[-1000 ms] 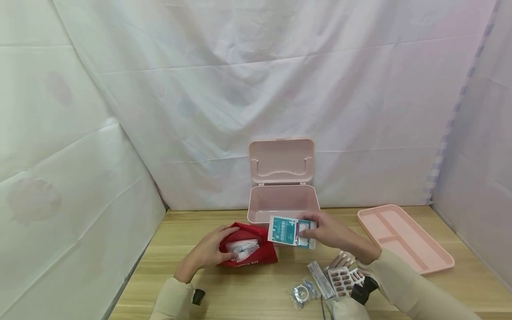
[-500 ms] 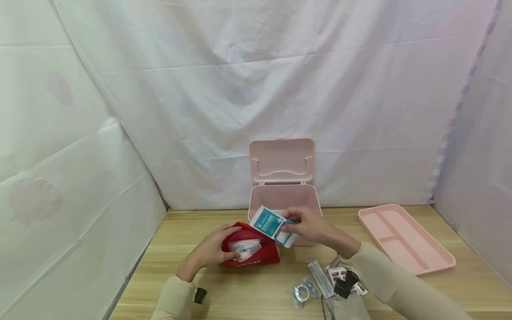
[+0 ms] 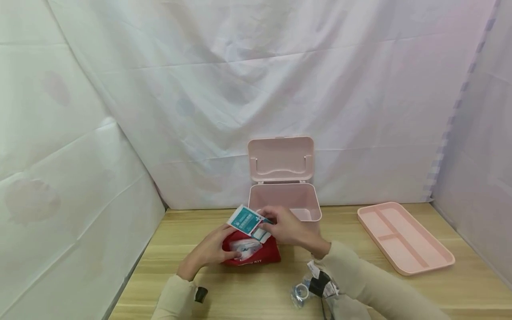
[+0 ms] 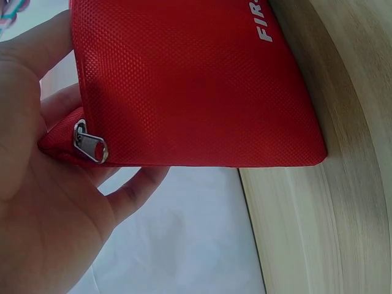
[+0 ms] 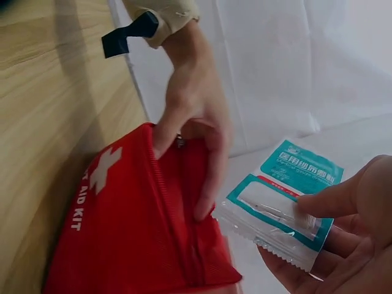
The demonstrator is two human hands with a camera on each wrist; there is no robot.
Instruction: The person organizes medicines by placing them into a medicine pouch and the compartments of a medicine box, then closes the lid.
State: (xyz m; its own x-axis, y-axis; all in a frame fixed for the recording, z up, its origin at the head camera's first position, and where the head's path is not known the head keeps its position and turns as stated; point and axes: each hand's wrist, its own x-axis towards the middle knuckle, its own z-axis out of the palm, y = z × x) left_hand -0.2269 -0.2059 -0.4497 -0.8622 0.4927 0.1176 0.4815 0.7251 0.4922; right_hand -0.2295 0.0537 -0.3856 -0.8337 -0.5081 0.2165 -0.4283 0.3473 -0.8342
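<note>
My left hand (image 3: 211, 249) grips the left end of a red first aid pouch (image 3: 266, 254), with the thumb at its mouth. The pouch is unzipped, and clear-wrapped items (image 3: 245, 248) show inside. Its metal zipper pull (image 4: 90, 144) hangs by the palm in the left wrist view. Between thumb and fingers, my right hand (image 3: 286, 226) pinches a teal and white gauze dressing packet (image 3: 245, 220). The packet is tilted just above the pouch's back edge; in the right wrist view the packet (image 5: 282, 202) is apart from the pouch (image 5: 116, 214).
A pink box (image 3: 282, 189) with its lid raised stands behind the pouch. The divided pink tray (image 3: 406, 240) lies at the right. Near the front, a bagged blue item with a white ring (image 3: 301, 291) lies beside small packages partly hidden under my right sleeve.
My right hand has carried the gauze packet leftward from in front of the pink box to above the pouch, tilting it on the way. My left hand keeps its hold.
</note>
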